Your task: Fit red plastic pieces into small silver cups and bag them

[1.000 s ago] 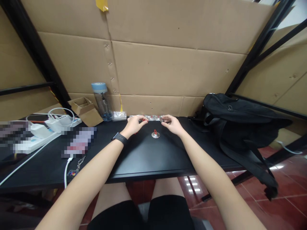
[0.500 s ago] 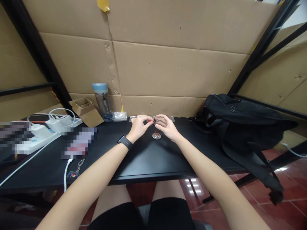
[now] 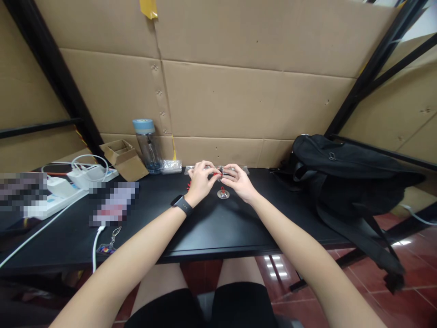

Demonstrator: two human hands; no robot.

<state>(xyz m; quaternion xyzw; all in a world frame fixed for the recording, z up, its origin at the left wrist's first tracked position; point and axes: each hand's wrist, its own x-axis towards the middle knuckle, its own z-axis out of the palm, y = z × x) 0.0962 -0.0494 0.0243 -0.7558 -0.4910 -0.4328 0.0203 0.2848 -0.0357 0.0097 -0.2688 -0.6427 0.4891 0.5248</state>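
My left hand [image 3: 200, 183], with a dark watch [image 3: 181, 203] on the wrist, pinches a small red piece [image 3: 216, 173] between thumb and fingers. Facing it, my right hand [image 3: 240, 183] has its thumb and fingers closed around a small shiny piece [image 3: 221, 171] that touches or adjoins the red one; the fingers cover most of it. Just below the hands, a round shiny disc with a red loop [image 3: 223, 194] on top lies on the black table [image 3: 218, 232]. Red bits [image 3: 189, 185] show beside my left hand. A clear plastic wrapper [image 3: 246, 170] lies partly hidden behind the hands.
On the left are a clear bottle with a blue lid [image 3: 147, 146], an open cardboard box [image 3: 126, 159], a plastic-wrapped packet [image 3: 171, 166], a power strip [image 3: 68, 193] with cables and a key charm [image 3: 107, 248]. A black bag [image 3: 348, 177] takes up the right. Cardboard [image 3: 218, 105] walls the back.
My left hand has turned slightly and shifted a little right, closer to my right hand. Red bits now show at its left side. My right hand has barely moved.
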